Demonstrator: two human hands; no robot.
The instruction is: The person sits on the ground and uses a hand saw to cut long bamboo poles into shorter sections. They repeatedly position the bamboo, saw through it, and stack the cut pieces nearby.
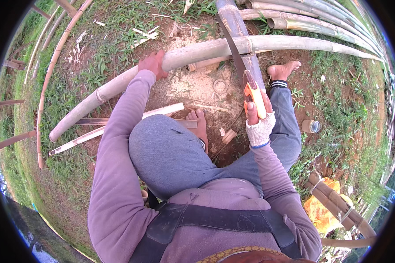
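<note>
A long bamboo pole (202,52) runs crosswise in front of me and rests over a thicker bamboo log (234,19). My left hand (152,64) is wrapped round the crosswise pole, left of its middle. In my right hand (261,122), which wears a white knitted glove with bare fingertips, is the orange and cream handle of a handsaw (255,97). Its dark blade slants up and away across the pole, close to a node above the log. How deep the blade sits in the pole I cannot make out.
Split bamboo strips (77,142) lie left of my bent knee, beside sawdust (184,87) and a short offcut (229,136). Several bamboo poles (303,26) are stacked far right. A glass jar (310,126) stands right of my leg, with an orange net bag (322,210) nearer.
</note>
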